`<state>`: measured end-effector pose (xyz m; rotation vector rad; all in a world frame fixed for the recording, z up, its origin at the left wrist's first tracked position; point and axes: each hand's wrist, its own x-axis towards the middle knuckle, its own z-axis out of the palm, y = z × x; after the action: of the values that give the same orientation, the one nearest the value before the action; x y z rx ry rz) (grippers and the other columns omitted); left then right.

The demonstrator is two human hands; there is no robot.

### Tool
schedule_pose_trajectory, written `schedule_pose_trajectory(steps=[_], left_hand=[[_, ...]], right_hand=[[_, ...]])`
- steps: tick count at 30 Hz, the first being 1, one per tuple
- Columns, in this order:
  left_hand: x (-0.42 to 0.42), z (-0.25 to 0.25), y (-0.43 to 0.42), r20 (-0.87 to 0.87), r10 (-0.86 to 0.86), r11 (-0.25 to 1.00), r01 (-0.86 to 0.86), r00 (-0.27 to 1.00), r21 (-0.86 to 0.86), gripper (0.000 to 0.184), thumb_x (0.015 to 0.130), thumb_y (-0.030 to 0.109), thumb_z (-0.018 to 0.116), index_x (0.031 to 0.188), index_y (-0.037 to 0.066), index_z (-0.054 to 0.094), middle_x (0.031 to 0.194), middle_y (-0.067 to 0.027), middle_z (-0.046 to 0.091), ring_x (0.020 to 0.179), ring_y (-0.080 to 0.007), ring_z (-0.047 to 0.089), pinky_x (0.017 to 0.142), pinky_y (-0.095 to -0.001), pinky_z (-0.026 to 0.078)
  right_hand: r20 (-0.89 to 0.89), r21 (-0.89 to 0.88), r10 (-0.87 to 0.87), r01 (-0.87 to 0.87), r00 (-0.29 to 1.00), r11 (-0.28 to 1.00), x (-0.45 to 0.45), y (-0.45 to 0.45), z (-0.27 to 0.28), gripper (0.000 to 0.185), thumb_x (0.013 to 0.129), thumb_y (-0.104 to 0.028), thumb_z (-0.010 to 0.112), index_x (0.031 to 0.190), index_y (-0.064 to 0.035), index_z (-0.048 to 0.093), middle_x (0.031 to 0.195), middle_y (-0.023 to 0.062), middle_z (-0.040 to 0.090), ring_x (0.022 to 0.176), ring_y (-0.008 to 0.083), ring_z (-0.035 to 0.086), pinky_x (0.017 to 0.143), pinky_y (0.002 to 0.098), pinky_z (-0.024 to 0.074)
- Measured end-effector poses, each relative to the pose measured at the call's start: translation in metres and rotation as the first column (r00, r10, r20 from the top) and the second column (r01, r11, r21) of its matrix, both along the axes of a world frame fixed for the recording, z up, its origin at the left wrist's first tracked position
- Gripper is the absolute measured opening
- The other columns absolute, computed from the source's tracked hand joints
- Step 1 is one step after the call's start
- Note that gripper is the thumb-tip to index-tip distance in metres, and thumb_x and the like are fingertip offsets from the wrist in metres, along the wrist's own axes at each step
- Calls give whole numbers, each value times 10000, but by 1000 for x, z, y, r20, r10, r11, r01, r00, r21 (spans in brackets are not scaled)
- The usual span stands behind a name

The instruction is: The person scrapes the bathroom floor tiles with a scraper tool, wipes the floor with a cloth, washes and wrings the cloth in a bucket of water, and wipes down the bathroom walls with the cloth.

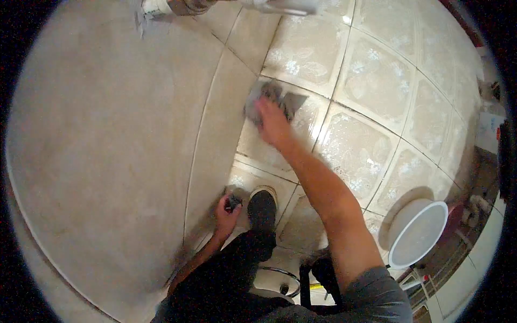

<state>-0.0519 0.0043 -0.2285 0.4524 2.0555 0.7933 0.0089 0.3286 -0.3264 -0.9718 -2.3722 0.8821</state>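
Note:
My right hand (273, 123) presses a grey cloth (293, 102) onto the wet floor tiles (308, 51), close to the edge where they meet a plain beige surface. The cloth is bunched under my fingers, with a pointed corner sticking out to the right. Beside my dark shoe (262, 209), my left hand (228, 214) is closed around a small dark object (233, 203). Its kind cannot be made out.
A white round basin (419, 234) stands on the tiles at the right. Behind it is a rack (462, 239) with items on it. A pale pipe-like fitting (156, 7) shows at the top left. A black curved ring (291, 275) lies near my legs.

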Motion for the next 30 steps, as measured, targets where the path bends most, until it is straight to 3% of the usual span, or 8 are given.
schedule_pose_trajectory(steps=[2, 5, 10, 14, 16, 20, 24, 30], left_hand=[[3, -10, -5, 11, 26, 999, -26, 1000, 36, 439, 867, 69, 686, 1271, -11, 534, 1030, -72, 656, 923, -143, 623, 836, -301, 516], [3, 6, 18, -52, -46, 997, 50, 998, 64, 458, 866, 76, 690, 1286, -1, 524, 1036, -74, 654, 918, -147, 625, 841, -305, 514], [14, 7, 12, -42, -9, 1000, 9, 999, -2, 471, 857, 94, 703, 1289, 12, 532, 1051, -92, 662, 947, -178, 634, 883, -329, 502], [10, 1, -4, -50, 27, 992, -21, 998, 123, 473, 862, 106, 697, 1294, 14, 529, 1052, -97, 664, 963, -190, 635, 886, -341, 502], [5, 18, 4, -226, -125, 990, 138, 966, 43, 485, 867, 111, 688, 1310, 18, 515, 1083, -101, 656, 987, -198, 630, 894, -343, 500], [3, 19, 0, 52, 122, 979, -111, 991, -171, 452, 857, 101, 697, 1269, 11, 534, 1089, -81, 648, 956, -180, 623, 882, -332, 500], [0, 13, -3, -50, 42, 996, -46, 998, -82, 458, 847, 77, 699, 1268, 12, 533, 1073, -74, 649, 943, -174, 621, 876, -324, 500], [16, 2, -8, -22, 108, 994, -108, 994, -20, 412, 817, 38, 700, 1210, 16, 578, 1054, -80, 653, 944, -184, 620, 870, -323, 499]], right_hand=[[154, -164, 362, -337, 919, 927, 43, -24, 23, 622, 663, -28, 693, 1269, -26, 552, 1362, 193, 514, 1291, 389, 445, 1116, 442, 350], [-16, -191, 380, -376, 925, 907, 87, -19, 39, 560, 641, -12, 676, 1195, -46, 607, 1294, 196, 569, 1224, 360, 514, 1077, 430, 393], [-57, -786, -335, 165, 941, 596, 112, 66, 93, 469, 698, 23, 605, 1164, -13, 639, 981, 65, 696, 882, 175, 651, 827, 310, 522], [-211, -543, -524, 346, 825, 765, 87, 179, 74, 373, 870, -165, 627, 1193, 17, 587, 1042, 113, 669, 928, 195, 631, 862, 329, 503], [-424, -754, -629, 131, 651, 643, 64, 213, 86, 375, 887, -199, 598, 1199, 9, 582, 1059, 148, 661, 944, 263, 642, 844, 380, 518], [-481, -876, -702, -275, 524, 396, -17, 213, 159, 311, 948, -217, 446, 1164, -29, 567, 1027, 144, 616, 876, 293, 636, 796, 448, 533], [-566, -472, -479, 212, 671, 856, -92, 144, 133, 474, 920, -229, 518, 1364, -69, 476, 1423, 208, 399, 1288, 402, 400, 1085, 479, 325], [-309, -731, -642, 256, 702, 632, -94, 44, 46, 592, 955, -220, 501, 1462, 28, 323, 1570, 204, 193, 1447, 345, 217, 1179, 385, 198]])
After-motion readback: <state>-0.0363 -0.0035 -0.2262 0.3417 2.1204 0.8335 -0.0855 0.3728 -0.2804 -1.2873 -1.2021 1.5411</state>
